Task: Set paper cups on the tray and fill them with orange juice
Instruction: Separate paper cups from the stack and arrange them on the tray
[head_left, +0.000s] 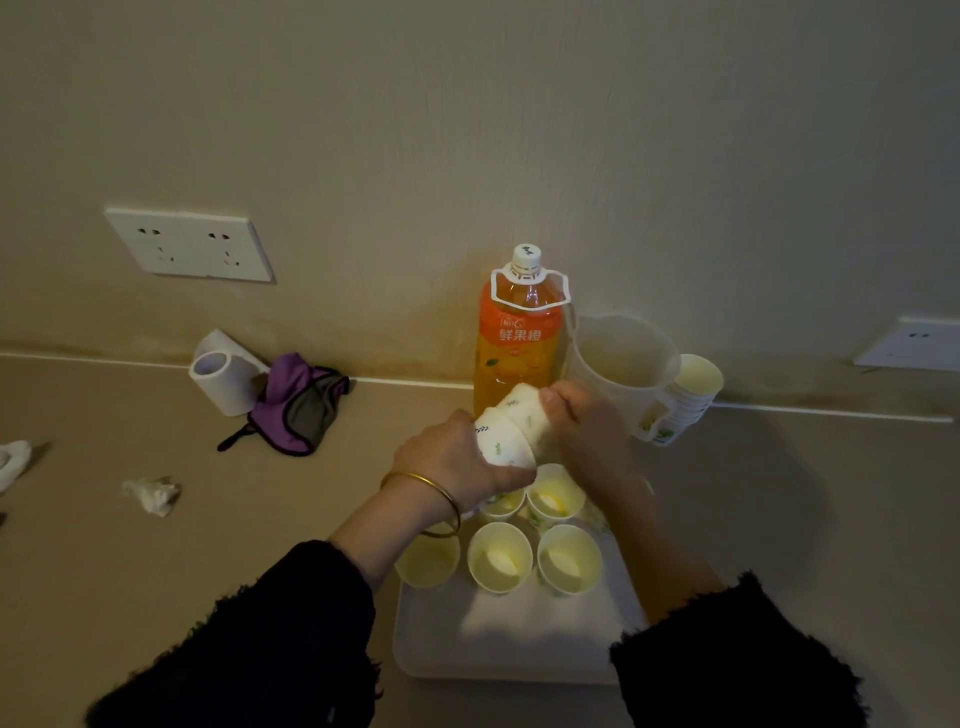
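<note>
Paper cup stack (506, 428) is mid-frame, held off the surface between both hands, just above the far row of cups (500, 556) standing on the tray (519, 649).

Key relation: the stack's long axis runs from lower left to upper right, tilted, with the narrow end aimed at the juice bottle (519, 338).

- The left hand (457, 457) (the one with the bangle) has its fingers curled round the wide lower-left end.
- The right hand (582, 421) grips the narrow upper-right end with curled fingers.

We read this as peeling one cup off, so the pull should go along that axis, not across it. Pulling sideways risks jamming the nest or knocking over the cups below.

We count five cups on the tray, and they look empty. The free spot we'd pick is at the right of the far row, nearer the right hand, though the forearm partly hides it.

The bottle cap is on, so pouring hasn't begun.
</note>
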